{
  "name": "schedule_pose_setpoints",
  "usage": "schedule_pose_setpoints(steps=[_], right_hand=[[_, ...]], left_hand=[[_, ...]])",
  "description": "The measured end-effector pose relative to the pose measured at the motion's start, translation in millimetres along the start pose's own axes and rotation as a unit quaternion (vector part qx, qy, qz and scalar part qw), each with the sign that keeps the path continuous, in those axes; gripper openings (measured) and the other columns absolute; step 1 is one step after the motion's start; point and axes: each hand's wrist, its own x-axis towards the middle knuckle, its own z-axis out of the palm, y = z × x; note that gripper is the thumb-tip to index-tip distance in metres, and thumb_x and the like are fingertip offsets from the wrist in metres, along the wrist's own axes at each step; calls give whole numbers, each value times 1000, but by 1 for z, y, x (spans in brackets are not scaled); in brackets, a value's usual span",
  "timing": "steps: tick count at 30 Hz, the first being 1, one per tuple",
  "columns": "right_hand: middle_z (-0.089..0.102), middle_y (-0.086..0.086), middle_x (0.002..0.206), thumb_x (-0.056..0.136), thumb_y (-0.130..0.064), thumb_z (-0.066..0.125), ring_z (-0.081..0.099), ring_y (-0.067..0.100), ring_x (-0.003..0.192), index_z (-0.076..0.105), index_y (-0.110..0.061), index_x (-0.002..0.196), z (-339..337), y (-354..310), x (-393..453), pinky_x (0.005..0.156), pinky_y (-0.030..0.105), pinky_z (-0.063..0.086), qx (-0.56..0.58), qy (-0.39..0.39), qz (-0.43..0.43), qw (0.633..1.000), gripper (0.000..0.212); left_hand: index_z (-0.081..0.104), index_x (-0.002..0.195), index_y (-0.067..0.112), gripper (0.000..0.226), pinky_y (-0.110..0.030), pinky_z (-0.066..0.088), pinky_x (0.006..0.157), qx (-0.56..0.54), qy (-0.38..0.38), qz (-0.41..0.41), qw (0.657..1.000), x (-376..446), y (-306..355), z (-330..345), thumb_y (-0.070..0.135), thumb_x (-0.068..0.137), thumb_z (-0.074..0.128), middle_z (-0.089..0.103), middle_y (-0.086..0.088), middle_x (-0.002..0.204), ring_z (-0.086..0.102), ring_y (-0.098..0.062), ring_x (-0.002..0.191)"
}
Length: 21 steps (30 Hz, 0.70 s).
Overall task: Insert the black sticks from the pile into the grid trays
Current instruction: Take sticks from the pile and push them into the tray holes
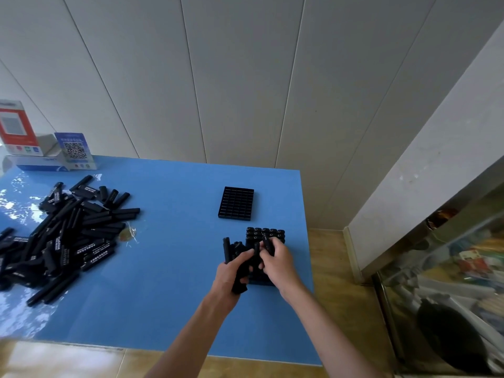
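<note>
A big pile of black sticks [62, 236] lies on the left of the blue table [163, 268]. An empty black grid tray [236, 203] sits near the table's far right. Closer to me stands a second grid tray [266, 233] with several sticks upright in its far rows. My left hand [227, 279] grips a bundle of black sticks [237, 255] just left of that tray. My right hand [278, 261] pinches a single black stick [266, 244] over the tray's near rows, which the hands partly hide.
Cardboard boxes and a blue QR-code card [75, 150] stand at the table's far left corner. A crumpled clear wrapper [128, 235] lies beside the pile. The table's right edge [306, 227] runs close to the tray, with wooden floor and a glass cabinet [450, 282] beyond.
</note>
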Motion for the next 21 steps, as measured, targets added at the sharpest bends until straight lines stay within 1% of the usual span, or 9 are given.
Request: schedule_pose_setpoints(steps=[3, 6, 7, 8, 12, 14, 15, 18, 21], right_hand=[[65, 0, 81, 100, -16, 50, 61, 11, 63, 57, -19, 93, 5, 0, 3, 58, 25, 48, -25, 25, 8, 999, 11], [66, 1, 84, 99, -22, 54, 63, 15, 72, 59, -18, 91, 5, 1, 7, 67, 35, 55, -12, 33, 10, 999, 10], [65, 1, 82, 99, -26, 55, 62, 15, 71, 58, -17, 89, 4, 0, 9, 70, 39, 56, 2, 31, 12, 999, 14], [62, 1, 78, 100, -28, 55, 60, 15, 68, 57, -15, 89, 3, -2, 10, 70, 39, 56, 22, 22, 16, 999, 17], [52, -4, 69, 103, -28, 52, 52, 11, 61, 66, -12, 99, -6, -7, 12, 59, 27, 44, 93, -4, 31, 995, 22], [53, -3, 72, 104, -26, 49, 53, 10, 61, 68, -15, 103, -15, -6, 15, 52, 22, 41, 90, -5, 13, 996, 22], [56, -1, 75, 105, -24, 48, 55, 10, 63, 67, -16, 106, -21, -4, 17, 52, 21, 42, 77, -2, -4, 997, 20], [70, 2, 83, 103, -18, 53, 66, 11, 77, 62, -15, 107, -42, -2, 20, 69, 15, 50, 21, 12, -57, 998, 11], [74, -3, 93, 98, -11, 62, 67, 1, 89, 64, -14, 103, -61, 0, 24, 80, 11, 48, -27, 30, -100, 994, 6]], left_hand=[[72, 91, 12, 34, -24, 30, 47, 23, -8, 14, 1000, 2, -2, 1, 41, 78, 83, 59, -6, 72, 41, -13, 52], [72, 85, 10, 29, -24, 30, 44, 40, -15, 14, 999, 2, -1, 0, 34, 77, 85, 59, -6, 69, 41, -13, 50], [72, 85, 9, 28, -24, 29, 43, 46, -16, 13, 999, 2, -1, -1, 31, 76, 86, 59, -7, 70, 41, -13, 51], [73, 85, 7, 27, -23, 29, 43, 49, -15, 12, 999, 2, 0, -2, 29, 76, 86, 59, -8, 71, 42, -13, 51], [67, 83, 11, 17, -21, 29, 42, -4, -12, -4, 1000, 1, 3, -6, 22, 80, 80, 56, -5, 70, 46, -12, 52], [65, 84, 11, 19, -19, 29, 40, -59, -16, -16, 998, 1, 8, -10, 22, 78, 79, 57, -3, 72, 46, -10, 53], [64, 85, 11, 21, -18, 30, 38, -90, -14, -21, 996, 1, 10, -14, 22, 76, 79, 59, -3, 72, 46, -10, 52], [64, 95, 6, 27, -16, 32, 36, -172, 4, -29, 985, 0, 18, -27, 20, 76, 77, 65, -3, 77, 46, -9, 53], [65, 100, 6, 30, -15, 33, 36, -203, 23, -28, 978, 1, 24, -41, 21, 78, 77, 68, -4, 83, 49, -10, 56]])
